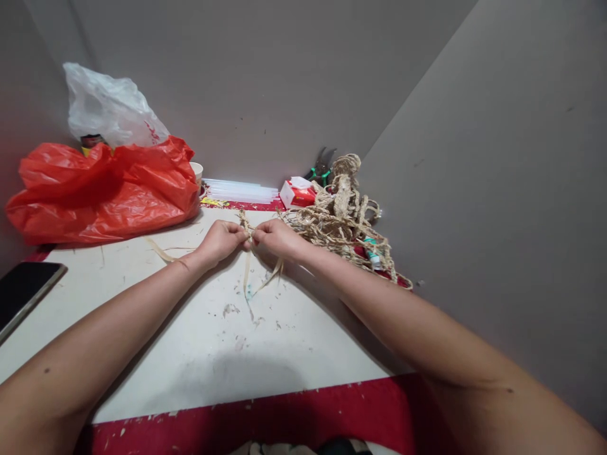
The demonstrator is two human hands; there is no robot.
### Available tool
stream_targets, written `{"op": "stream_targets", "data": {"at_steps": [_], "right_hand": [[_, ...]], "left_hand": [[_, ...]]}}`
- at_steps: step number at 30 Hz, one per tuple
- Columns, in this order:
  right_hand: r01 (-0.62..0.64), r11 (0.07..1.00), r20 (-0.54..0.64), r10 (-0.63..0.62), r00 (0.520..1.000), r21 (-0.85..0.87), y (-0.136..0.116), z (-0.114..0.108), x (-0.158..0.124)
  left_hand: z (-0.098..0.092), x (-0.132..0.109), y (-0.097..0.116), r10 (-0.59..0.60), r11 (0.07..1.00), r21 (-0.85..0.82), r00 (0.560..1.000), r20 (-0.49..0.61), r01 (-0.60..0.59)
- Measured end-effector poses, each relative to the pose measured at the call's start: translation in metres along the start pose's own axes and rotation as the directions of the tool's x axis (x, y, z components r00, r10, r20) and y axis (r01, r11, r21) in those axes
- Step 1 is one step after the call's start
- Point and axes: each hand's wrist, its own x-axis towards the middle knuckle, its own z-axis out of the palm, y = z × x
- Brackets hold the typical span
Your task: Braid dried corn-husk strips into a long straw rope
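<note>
Between my hands, at the middle of the white board, is a short braid of straw-coloured plant fibre. My left hand pinches it from the left, thumb and fingers pressed together. From the right, my right hand grips the same braid, its fingertips almost touching those of the left. Loose flat strands hang from the braid toward me over the board. The exact hold of the fingertips on the strands is partly hidden.
A heap of braided straw rope lies at right, beside a red-and-white tissue pack and green-handled pliers. Clear plastic sticks lie at the back. A red plastic bag and a phone are on the left. Grey walls close in behind and right.
</note>
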Motion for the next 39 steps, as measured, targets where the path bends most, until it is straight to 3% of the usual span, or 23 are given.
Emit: {"op": "stream_targets", "data": {"at_steps": [5, 9, 12, 17, 21, 27, 30, 34, 36, 39], "right_hand": [[-0.03, 0.997, -0.058, 0.026, 0.998, -0.073, -0.009, 0.011, -0.003], [-0.065, 0.995, -0.142, 0.055, 0.988, -0.07, -0.008, 0.023, -0.004], [-0.059, 0.998, -0.149, 0.056, 0.987, -0.015, -0.006, 0.028, -0.003], [0.0, 0.999, -0.036, -0.001, 0.999, -0.046, -0.008, 0.026, -0.002], [0.092, 0.982, 0.09, -0.078, 0.993, -0.167, -0.016, 0.017, -0.005], [0.134, 0.85, 0.156, -0.062, 0.986, -0.509, -0.034, 0.014, -0.017], [0.178, 0.802, 0.16, -0.104, 0.982, -0.57, -0.041, 0.017, -0.026], [0.242, 0.861, 0.227, -0.152, 0.962, -0.448, -0.042, 0.004, -0.035], [0.191, 0.931, 0.14, -0.154, 0.978, -0.312, -0.036, -0.01, -0.033], [0.099, 0.994, -0.086, -0.102, 0.991, -0.046, -0.023, -0.024, -0.019]], "left_hand": [[0.003, -0.003, 0.006, -0.12, 0.974, -0.186, 0.991, 0.058, 0.128], [0.004, -0.004, 0.007, -0.117, 0.946, -0.291, 0.986, 0.116, 0.146], [0.004, -0.003, 0.005, -0.126, 0.937, -0.315, 0.987, 0.098, 0.151], [0.007, -0.002, 0.004, -0.198, 0.932, -0.315, 0.98, -0.034, 0.177], [0.009, -0.003, 0.005, -0.211, 0.944, -0.285, 0.968, -0.135, 0.166], [0.013, -0.005, 0.002, -0.26, 0.913, -0.362, 0.951, -0.166, 0.186], [0.014, -0.004, 0.002, -0.29, 0.894, -0.401, 0.941, -0.174, 0.201], [0.009, 0.0, 0.005, -0.289, 0.876, -0.44, 0.945, -0.152, 0.197], [0.004, 0.003, 0.008, -0.295, 0.874, -0.431, 0.95, -0.103, 0.225], [-0.001, 0.005, 0.01, -0.286, 0.873, -0.415, 0.958, -0.01, 0.256]]}}
